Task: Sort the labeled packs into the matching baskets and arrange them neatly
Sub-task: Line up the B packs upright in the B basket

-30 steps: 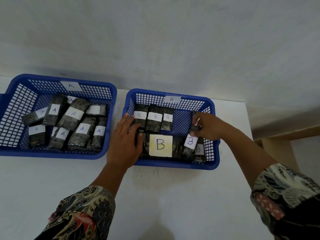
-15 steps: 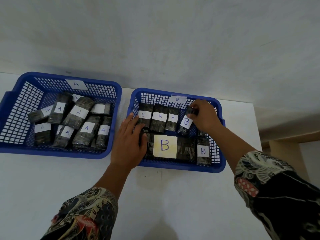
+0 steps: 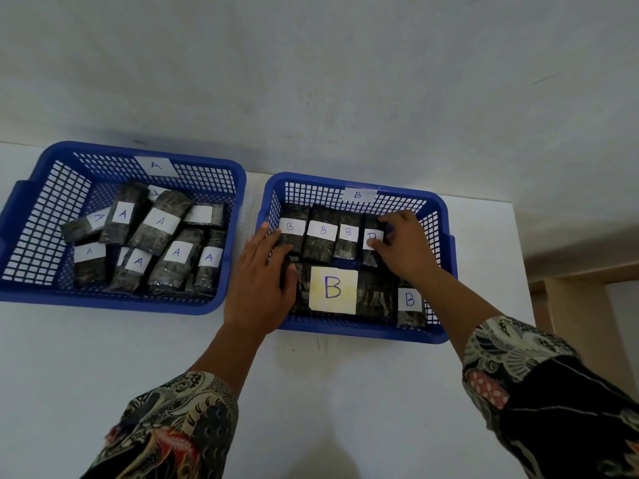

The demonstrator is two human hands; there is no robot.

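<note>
We find the person's right hand (image 3: 403,248) inside basket B (image 3: 446,257), its fingers curled over the fourth pack (image 3: 371,245) at the right end of the far row, thumb and fingertips pinching it about its label, which is partly covered; in our judgement the grip serves to seat this pack square against its neighbour and close the row. The left hand (image 3: 262,281) lies spread and flat over the near-left corner of the same basket, palm on the rim and fingers pressing on the packs below, apparently to steady the basket and hold the row in place while the other hand works. The held pack lies with its long axis running near to far, parallel to the three B packs (image 3: 321,236) to its left, label facing up and legible from the near side. The large B pack (image 3: 333,288) in the near row lies crosswise, long axis left to right, with one more B pack (image 3: 410,302) at the near-right corner. Basket A (image 3: 41,188), well to the left, holds its packs loosely heaped at mixed angles; we judge that basket not yet tidied
</note>
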